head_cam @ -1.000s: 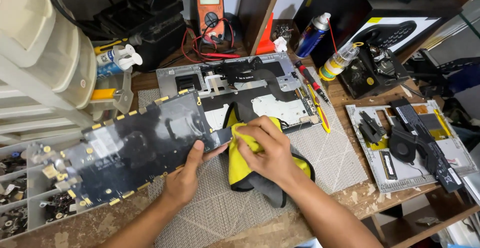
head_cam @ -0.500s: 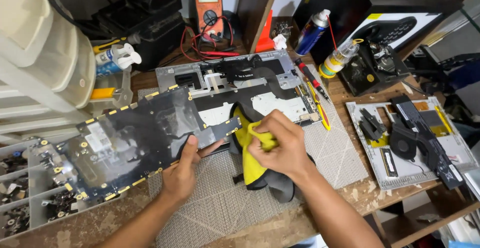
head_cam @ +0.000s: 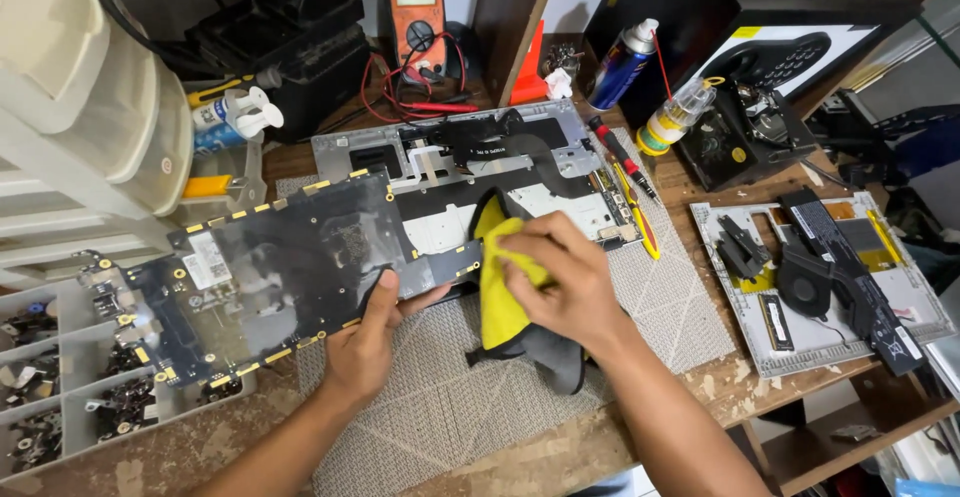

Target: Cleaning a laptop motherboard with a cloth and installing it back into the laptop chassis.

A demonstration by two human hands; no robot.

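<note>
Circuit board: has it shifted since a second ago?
Yes. The circuit board in the left hand has swung left and up, uncovering more of the grey laptop chassis.

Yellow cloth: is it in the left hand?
No: the right hand presses the yellow cloth against the edge of the circuit board, while the left hand grips the board's lower edge.

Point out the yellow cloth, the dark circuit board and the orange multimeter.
yellow cloth [head_cam: 497, 302]: head view, lower fold below the right hand.
dark circuit board [head_cam: 290, 262]: head view, middle of its dark face.
orange multimeter [head_cam: 417, 17]: head view, body just below its screen.
</note>
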